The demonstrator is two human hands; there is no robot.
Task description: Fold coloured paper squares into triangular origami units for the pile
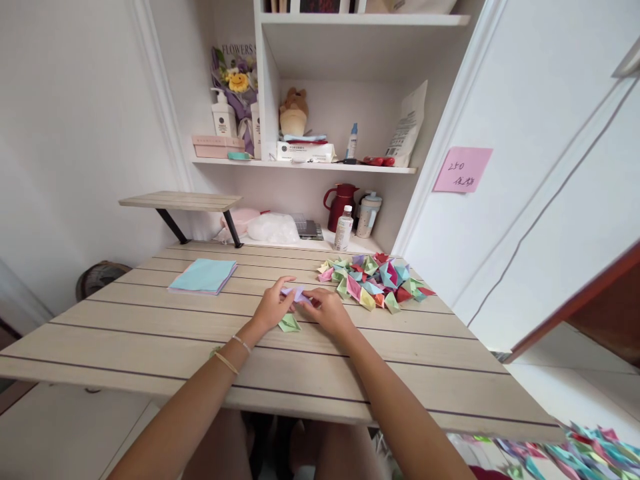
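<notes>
Between my two hands, a little above the wooden table point(165, 340), is a piece of folded lilac paper point(299, 295). My left hand point(274, 305) grips its left side, thumb and fingers closed on it. On its right side, my right hand point(327, 310) pinches the same paper. Just below the hands lies a folded light green paper piece point(289, 323). Part of another green piece point(215, 351) shows beside my left wrist, mostly hidden by the arm. The exact folds of the lilac paper are partly covered by my fingers.
A heap of colourful folded paper pieces point(373, 280) sits right of my hands. A stack of square paper point(203, 276), light blue on top, lies left. Behind stand a small raised shelf point(183, 200), a bottle point(344, 230) and a red jug point(341, 207). More folded paper point(590, 450) lies low at right.
</notes>
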